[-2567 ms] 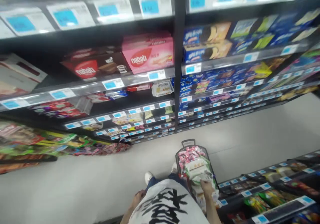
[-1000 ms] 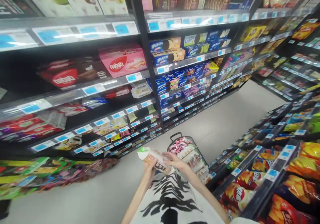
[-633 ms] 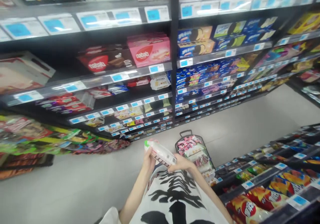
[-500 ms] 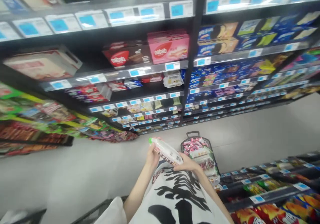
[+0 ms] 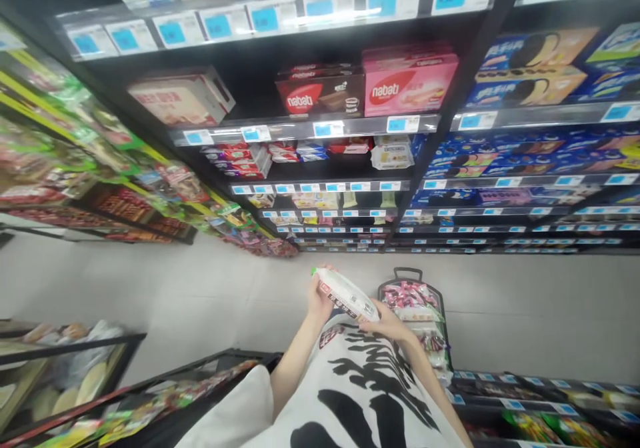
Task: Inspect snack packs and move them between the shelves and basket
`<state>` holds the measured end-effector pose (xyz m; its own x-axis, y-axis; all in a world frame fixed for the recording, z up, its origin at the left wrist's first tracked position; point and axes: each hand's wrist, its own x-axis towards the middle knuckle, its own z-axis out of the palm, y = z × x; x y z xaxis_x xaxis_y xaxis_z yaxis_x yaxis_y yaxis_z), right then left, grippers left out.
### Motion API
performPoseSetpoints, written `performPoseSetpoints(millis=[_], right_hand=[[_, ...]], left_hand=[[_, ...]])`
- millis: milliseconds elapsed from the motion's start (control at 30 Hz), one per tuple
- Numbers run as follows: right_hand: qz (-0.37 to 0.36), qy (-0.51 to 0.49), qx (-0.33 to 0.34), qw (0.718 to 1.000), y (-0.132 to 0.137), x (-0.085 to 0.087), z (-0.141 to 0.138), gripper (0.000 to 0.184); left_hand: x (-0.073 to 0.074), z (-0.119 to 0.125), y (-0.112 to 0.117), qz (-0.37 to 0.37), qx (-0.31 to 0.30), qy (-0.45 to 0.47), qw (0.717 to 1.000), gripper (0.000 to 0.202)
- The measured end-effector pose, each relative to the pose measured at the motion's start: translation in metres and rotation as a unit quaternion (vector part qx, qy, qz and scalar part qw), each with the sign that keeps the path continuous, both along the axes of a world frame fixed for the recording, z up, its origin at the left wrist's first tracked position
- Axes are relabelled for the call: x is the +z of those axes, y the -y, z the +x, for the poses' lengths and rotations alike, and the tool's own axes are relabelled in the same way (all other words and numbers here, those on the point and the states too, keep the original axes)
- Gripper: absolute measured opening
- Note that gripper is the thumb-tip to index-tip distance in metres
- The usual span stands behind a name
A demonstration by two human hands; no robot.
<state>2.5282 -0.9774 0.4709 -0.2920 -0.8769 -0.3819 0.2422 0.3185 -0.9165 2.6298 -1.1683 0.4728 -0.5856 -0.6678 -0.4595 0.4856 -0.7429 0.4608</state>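
Note:
A long white snack packet [image 5: 347, 294] with a green end and dark lettering along its side lies slanted in front of my body. My left hand [image 5: 319, 296] is closed around its upper left end. At the lower right end, my right hand [image 5: 384, 320] grips it between thumb and fingers. Just beyond my right hand, a black-rimmed shopping basket [image 5: 442, 301] stands on the floor, its handle up. Pink-wrapped sweets [image 5: 409, 295] and several clear-wrapped packets lie inside it.
Ahead, a tall dark shelf unit [image 5: 484, 55] holds pink and brown wafer boxes [image 5: 411, 81] and blue biscuit packs [image 5: 505, 151]. Hanging snack bags [image 5: 170, 181] line the left. Low racks stand behind me on both sides; grey tiled floor [image 5: 210, 288] runs between.
My view has turned left, so the shelves, basket and hands appear shifted to the right. Both hands still hold the packet at about the same slant.

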Motion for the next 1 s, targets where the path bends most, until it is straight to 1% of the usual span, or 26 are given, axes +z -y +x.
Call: performPoseSetpoints(millis=[133, 267, 367, 467, 600, 700, 767, 800, 833, 900, 1000], right_hand=[[0.009, -0.005, -0.006, 1.000, 0.000, 0.000, 0.001, 0.059], [0.006, -0.043, -0.001, 0.999, -0.001, 0.003, 0.001, 0.057], [0.014, -0.064, 0.003, 0.998, -0.001, 0.004, 0.001, 0.058], [0.016, -0.054, -0.002, 0.998, 0.002, 0.006, 0.002, 0.056], [0.010, -0.035, -0.024, 0.999, 0.004, 0.010, 0.003, 0.050], [-0.035, 0.018, -0.046, 0.998, 0.001, 0.013, 0.001, 0.054], [-0.083, 0.072, -0.071, 0.991, -0.004, 0.013, -0.001, 0.064], [-0.101, 0.096, -0.091, 0.986, -0.006, 0.012, -0.001, 0.067], [-0.111, 0.113, -0.118, 0.980, -0.008, 0.011, -0.002, 0.066], [-0.108, 0.132, -0.187, 0.967, -0.010, 0.006, -0.004, 0.060], [-0.073, 0.132, -0.277, 0.949, -0.011, -0.003, -0.008, 0.051]], left_hand=[[0.002, 0.000, 0.001, -0.013, 0.004, 0.003, 1.000, 0.043], [0.003, 0.001, 0.001, -0.023, -0.005, 0.005, 1.000, 0.047], [0.002, 0.002, 0.000, -0.025, 0.001, 0.008, 1.000, 0.050], [0.002, 0.003, 0.002, -0.015, 0.012, 0.004, 1.000, 0.050], [0.007, 0.002, 0.007, 0.007, 0.015, 0.001, 1.000, 0.043], [0.012, -0.001, 0.012, 0.037, 0.023, 0.005, 0.999, 0.034], [0.013, -0.003, 0.014, 0.060, 0.033, -0.001, 0.998, 0.027], [0.014, -0.003, 0.014, 0.072, 0.039, -0.007, 0.997, 0.024], [0.014, -0.002, 0.014, 0.085, 0.043, -0.013, 0.995, 0.022], [0.013, 0.000, 0.011, 0.105, 0.046, -0.022, 0.993, 0.017], [0.013, 0.004, 0.003, 0.129, 0.033, -0.031, 0.991, 0.010]])
